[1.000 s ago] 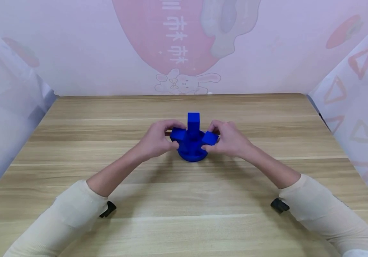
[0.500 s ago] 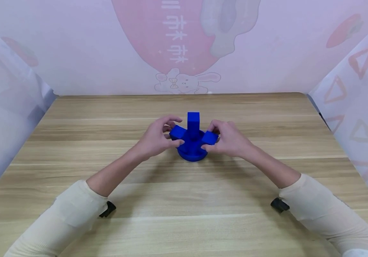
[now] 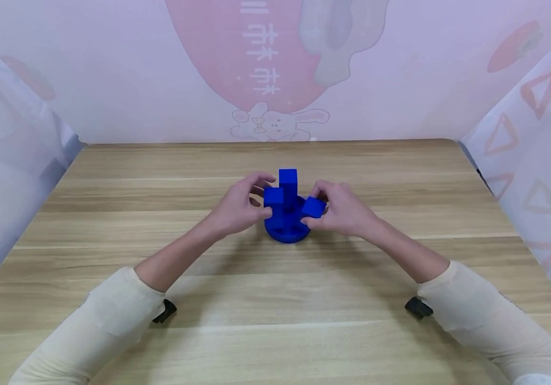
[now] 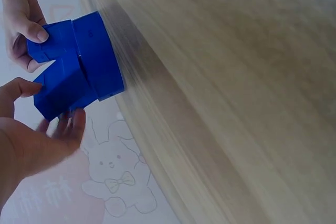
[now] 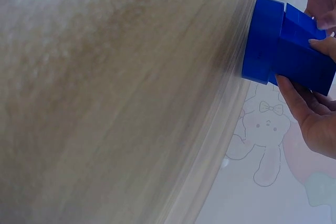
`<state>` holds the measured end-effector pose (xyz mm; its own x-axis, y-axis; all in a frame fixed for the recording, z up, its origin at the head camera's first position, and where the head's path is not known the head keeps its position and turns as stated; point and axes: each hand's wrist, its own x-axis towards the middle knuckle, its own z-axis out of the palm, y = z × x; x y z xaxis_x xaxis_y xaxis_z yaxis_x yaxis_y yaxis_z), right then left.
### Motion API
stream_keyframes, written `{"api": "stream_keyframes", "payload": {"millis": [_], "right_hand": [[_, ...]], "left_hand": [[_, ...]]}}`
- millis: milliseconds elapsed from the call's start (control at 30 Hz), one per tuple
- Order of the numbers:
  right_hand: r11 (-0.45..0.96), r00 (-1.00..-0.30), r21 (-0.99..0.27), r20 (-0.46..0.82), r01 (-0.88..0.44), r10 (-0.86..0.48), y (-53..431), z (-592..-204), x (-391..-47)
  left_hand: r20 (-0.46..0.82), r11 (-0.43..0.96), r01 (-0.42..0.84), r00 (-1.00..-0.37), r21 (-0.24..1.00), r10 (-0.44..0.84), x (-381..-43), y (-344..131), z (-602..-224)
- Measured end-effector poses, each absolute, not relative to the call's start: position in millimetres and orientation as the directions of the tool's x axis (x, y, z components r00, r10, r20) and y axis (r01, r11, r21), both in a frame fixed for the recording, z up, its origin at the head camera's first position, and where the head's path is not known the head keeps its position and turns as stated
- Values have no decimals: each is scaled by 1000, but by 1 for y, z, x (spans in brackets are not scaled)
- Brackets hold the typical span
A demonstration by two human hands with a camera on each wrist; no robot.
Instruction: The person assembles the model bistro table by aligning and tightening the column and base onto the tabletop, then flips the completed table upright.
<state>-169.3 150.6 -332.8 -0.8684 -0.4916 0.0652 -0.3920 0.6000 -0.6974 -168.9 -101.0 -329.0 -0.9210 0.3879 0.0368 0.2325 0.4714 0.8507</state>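
A round blue base (image 3: 288,235) stands on the table, with three square-topped blue blocks rising from it. The tall back block (image 3: 288,182) is untouched. My left hand (image 3: 240,209) curves around the left blue block (image 3: 273,197), thumb on its near side and fingers behind it; the index finger arches free above. In the left wrist view that thumb tip meets one face, and the fingertips lie along the opposite edge. My right hand (image 3: 347,209) pinches the right blue block (image 3: 313,207), which sits turned at an angle, between thumb and fingers. The blocks' lower ends are partly hidden inside the base.
The wood-grain table (image 3: 285,315) extends all around the base. Behind it rises a pale printed backdrop (image 3: 136,80) with a bunny drawing, and similar sheets close off both sides. Dark wrist-worn pieces (image 3: 418,308) hang below the sleeves.
The left hand's fingers have loosened and spread. The left block has turned square to the view and shifted right, toward the back block. The right hand stays on its block.
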Motion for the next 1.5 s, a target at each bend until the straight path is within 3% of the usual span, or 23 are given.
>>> {"api": "stream_keyframes", "payload": {"millis": [200, 500, 933, 1333, 1500], "right_hand": [[610, -870, -691, 58, -389, -489, 150, -332, -169], [605, -868, -691, 64, -394, -493, 151, -333, -170], [605, -872, -698, 58, -384, -487, 151, -334, -170], [598, -867, -696, 71, -398, -494, 151, -334, -170], [601, -867, -695, 66, -396, -495, 151, -334, -171]], "left_hand": [[88, 601, 245, -956, 761, 278, -167, -96, -327], [108, 647, 280, -950, 710, 292, -166, -88, -327], [81, 603, 364, -892, 710, 444, -167, -85, -324], [99, 479, 490, -767, 728, 634, -165, -89, -324], [92, 497, 494, -769, 713, 633, -164, -94, -325]]}}
